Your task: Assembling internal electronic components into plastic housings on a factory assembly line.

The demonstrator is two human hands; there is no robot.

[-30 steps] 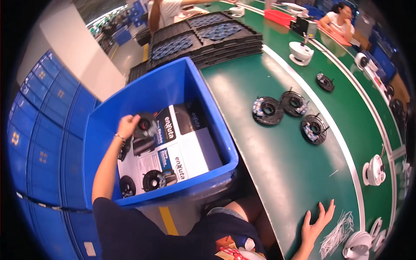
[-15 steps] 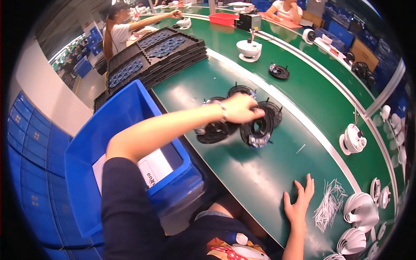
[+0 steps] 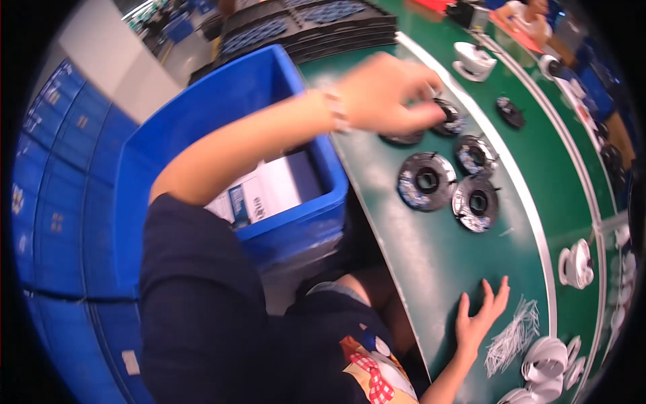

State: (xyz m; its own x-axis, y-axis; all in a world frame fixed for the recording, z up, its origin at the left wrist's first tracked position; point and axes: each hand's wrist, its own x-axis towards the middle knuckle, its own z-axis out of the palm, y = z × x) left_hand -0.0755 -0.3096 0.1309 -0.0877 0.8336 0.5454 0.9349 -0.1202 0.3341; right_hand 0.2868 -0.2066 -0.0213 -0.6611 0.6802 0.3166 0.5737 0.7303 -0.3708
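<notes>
- Five round black discs with rods and light-coloured parts lie on the desk, and all of them are closer to the fingers of the left hand than to those of the right hand.
- One disc sits just beyond the left thumb, on its right side; whether they touch cannot be told, because the hand is blurred.
- Another disc shows only its edge just below the left fingers, partly hidden by the hand.
- Three more lie below and to the right of the left fingers, toward the body: a higher one and two close together, the left one being the largest in view.
- Being round, the discs offer no clear long axis; they lie about flat, rods pointing up.
- The left fingers are bent, with a gap between thumb and forefinger; I cannot tell if they grip anything.
- The right fingers are spread and empty above the desk; the discs are well apart from them, up and to the left. Just right of these fingers lies a pile of thin white strips.
- A sixth disc rests farther right of the left fingers, past the pale strip along the desk.
- Leftward and below the left fingers stands the blue bin, with the forearm across it.
</notes>
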